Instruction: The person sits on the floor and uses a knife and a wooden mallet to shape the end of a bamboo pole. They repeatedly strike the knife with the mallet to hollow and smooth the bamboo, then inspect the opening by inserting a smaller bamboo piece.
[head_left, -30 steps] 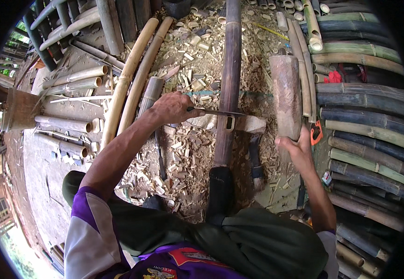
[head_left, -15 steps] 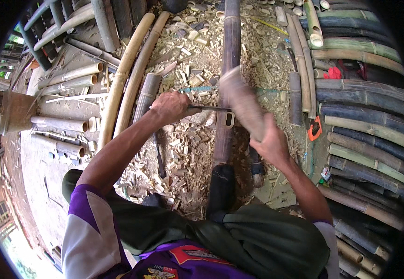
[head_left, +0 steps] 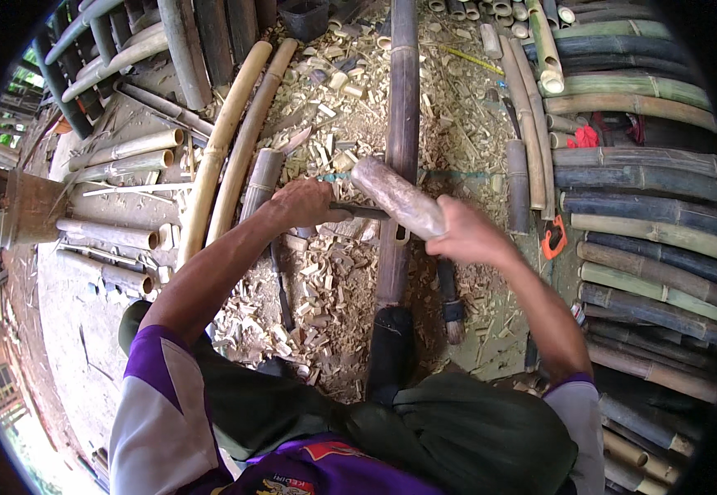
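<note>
A dark bamboo pole runs lengthwise in front of me, with a small slot cut through its wall. My left hand is closed round the handle of a chisel, whose blade reaches rightward to the pole just above the slot. My right hand grips a thick wooden mallet, a plain rounded club tilted up to the left. The mallet lies across the pole and hides the chisel's tip, so contact between them cannot be made out. A dark-covered foot is at the pole's near end.
Wood chips cover the ground. Two pale bamboo poles lie at the left, and many more poles are stacked at the right. An orange-handled saw rests beside that stack. Right of my foot lies a bristle-ended tool.
The mallet has swung down and left, from steeply raised to lying nearer level over the chisel. My right hand has moved slightly left. The left hand keeps its grip, slightly lower in view.
</note>
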Available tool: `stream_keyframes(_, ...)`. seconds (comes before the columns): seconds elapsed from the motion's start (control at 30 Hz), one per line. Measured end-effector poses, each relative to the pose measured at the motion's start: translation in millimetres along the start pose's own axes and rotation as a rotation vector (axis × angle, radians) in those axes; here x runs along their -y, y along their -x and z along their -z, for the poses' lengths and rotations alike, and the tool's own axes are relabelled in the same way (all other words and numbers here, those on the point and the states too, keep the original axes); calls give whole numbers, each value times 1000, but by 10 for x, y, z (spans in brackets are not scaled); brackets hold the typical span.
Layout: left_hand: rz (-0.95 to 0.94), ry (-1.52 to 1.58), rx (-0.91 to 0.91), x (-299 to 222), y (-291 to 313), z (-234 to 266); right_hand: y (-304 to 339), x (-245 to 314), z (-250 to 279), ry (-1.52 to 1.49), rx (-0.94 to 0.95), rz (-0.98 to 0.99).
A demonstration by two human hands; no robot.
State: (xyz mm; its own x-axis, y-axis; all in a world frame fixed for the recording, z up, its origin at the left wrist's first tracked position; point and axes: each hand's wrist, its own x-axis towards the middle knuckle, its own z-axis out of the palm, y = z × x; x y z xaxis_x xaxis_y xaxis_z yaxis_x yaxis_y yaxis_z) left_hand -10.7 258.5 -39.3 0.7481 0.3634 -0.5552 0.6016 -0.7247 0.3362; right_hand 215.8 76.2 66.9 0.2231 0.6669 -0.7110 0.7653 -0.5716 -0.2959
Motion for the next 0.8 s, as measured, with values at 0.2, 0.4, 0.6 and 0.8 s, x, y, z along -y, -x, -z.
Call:
stream_keyframes(0.2, -40, -5, -66, 272, 39, -228, 161, 128, 372, -460, -560, 633)
stream_keyframes(0.4, -85, 32, -19, 297, -68, -303, -197, -146, -493, -86, -156, 234)
stream_keyframes(0.6, -166, -110, -429, 8, 508, -655, 181, -406, -186, -925, -139, 319)
stream_keyframes(0.8, -105, 48, -362, -166, 788, -879, 299, -637, -235, -1001, -182, 212)
